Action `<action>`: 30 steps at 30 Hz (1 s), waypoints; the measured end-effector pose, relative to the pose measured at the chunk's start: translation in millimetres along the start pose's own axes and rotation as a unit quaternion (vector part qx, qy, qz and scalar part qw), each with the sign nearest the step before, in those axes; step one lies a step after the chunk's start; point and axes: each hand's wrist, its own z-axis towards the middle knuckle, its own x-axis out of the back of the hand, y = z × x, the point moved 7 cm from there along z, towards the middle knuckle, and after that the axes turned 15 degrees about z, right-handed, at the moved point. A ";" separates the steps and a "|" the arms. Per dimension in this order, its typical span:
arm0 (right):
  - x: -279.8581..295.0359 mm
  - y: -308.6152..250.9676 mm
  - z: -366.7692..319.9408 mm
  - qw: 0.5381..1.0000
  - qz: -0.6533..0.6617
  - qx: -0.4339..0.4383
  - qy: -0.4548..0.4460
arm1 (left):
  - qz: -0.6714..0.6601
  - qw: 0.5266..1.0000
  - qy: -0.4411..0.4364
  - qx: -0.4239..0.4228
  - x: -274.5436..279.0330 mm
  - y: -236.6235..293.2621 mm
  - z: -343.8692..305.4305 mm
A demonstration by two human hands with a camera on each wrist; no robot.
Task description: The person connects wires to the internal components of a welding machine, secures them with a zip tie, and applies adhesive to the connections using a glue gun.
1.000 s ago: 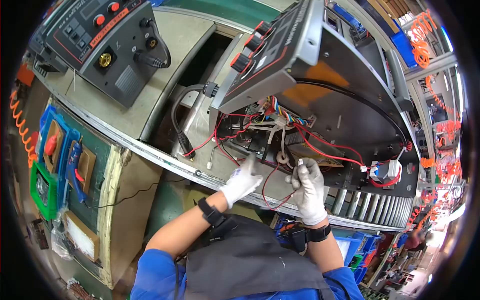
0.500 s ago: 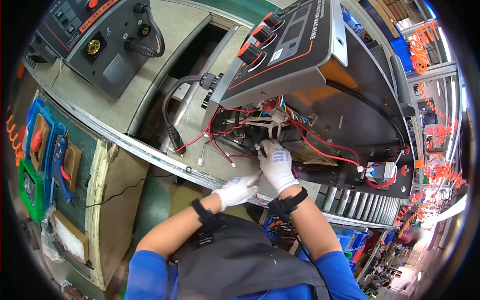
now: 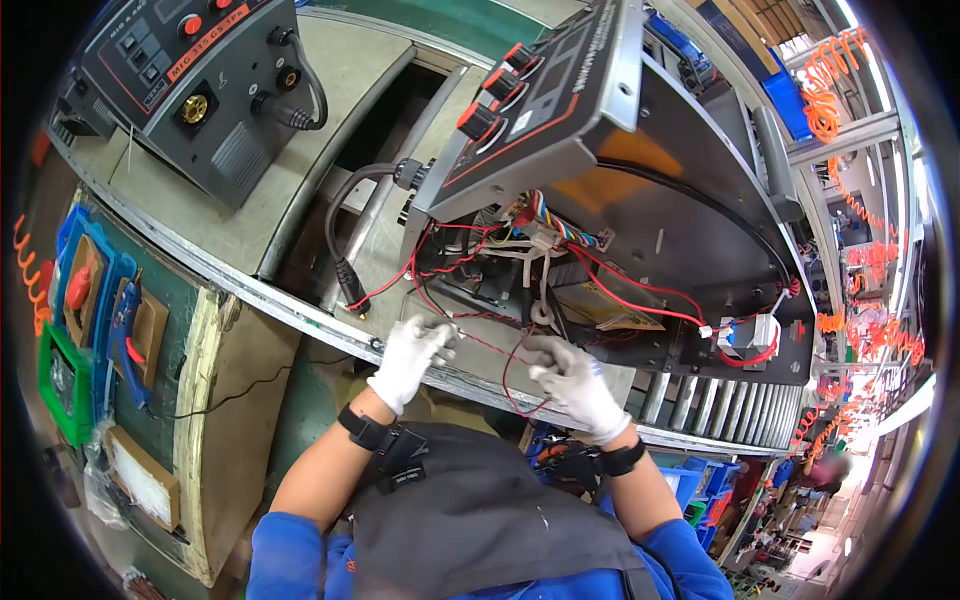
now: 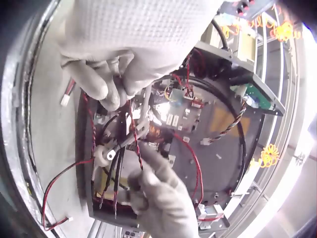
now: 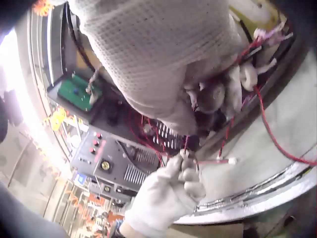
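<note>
In the head view a twisted red-and-black wire [image 3: 490, 345] runs between two white-gloved hands, at the front edge of an opened machine [image 3: 640, 240]. The left hand [image 3: 409, 362] pinches its left end. The right hand [image 3: 577, 388] pinches the wire further right, fingers curled. Up close in the left wrist view, the wire [image 4: 136, 144] passes from the left hand [image 4: 129, 44] down to the right hand [image 4: 166, 198]. A ring terminal [image 4: 111, 155] and dark leads hang beside it. A red wire loop [image 3: 507, 385] droops below the right hand.
A second machine [image 3: 200, 100] stands at the back left. Metal rollers [image 3: 735, 410] lie at the right, and a thick black cable [image 3: 335, 220] hangs left of the opened machine. Blue and green bins [image 3: 62, 385] with tools are at the far left.
The right hand has drawn back from the machine's interior toward the front edge. The left hand has moved left and up, and the wire now stretches between both hands.
</note>
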 end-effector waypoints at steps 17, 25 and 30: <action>-47.8 24.4 -24.6 0.830 0.551 -0.075 -0.045 | 0.104 0.989 0.024 -0.104 -13.3 76.2 -12.3; -37.4 12.8 -14.6 0.907 0.417 0.008 0.050 | 0.196 0.965 -0.162 -0.069 -44.0 69.0 -46.0; -40.7 7.8 -9.5 0.957 0.286 -0.013 0.047 | 0.093 0.982 -0.159 0.038 -37.1 50.2 -41.3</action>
